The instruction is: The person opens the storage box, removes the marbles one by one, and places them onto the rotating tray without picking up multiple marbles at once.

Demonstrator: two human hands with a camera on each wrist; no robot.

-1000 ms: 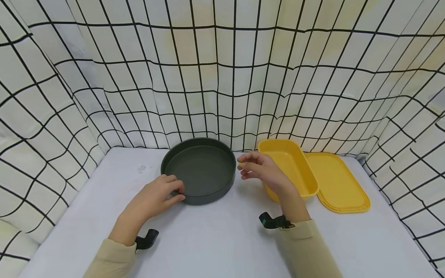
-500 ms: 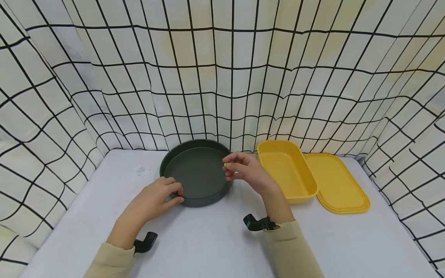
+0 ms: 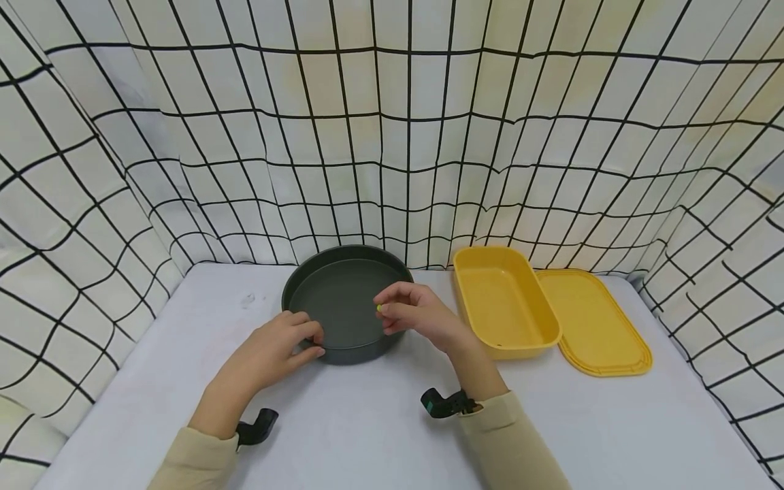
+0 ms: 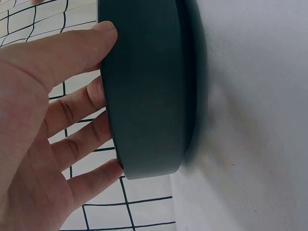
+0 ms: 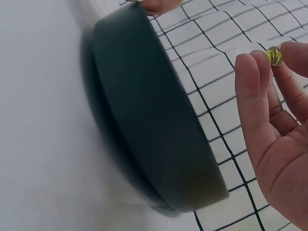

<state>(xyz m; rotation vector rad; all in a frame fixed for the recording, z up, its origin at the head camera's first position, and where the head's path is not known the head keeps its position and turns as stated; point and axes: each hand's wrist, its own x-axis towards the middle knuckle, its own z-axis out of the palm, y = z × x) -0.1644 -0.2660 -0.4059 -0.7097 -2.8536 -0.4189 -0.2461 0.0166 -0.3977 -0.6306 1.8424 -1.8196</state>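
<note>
A dark round pan stands on the white table. My left hand holds its near left rim; in the left wrist view the thumb lies against the outer wall and the other fingers reach behind the rim. Above the right part of the pan is my right hand, pinching a small yellow-green marble between thumb and fingertips. The marble looks clear with a yellow swirl in the right wrist view. Nothing is seen lying on the visible part of the pan's floor.
To the right stands a yellow rectangular tub, with a flat yellow lid lying beside it. A white cloth wall with a black grid encloses the back and sides of the table.
My right hand has moved left from beside the yellow tub to over the pan, carrying the marble, and has come slightly nearer. My left hand stays at the rim.
</note>
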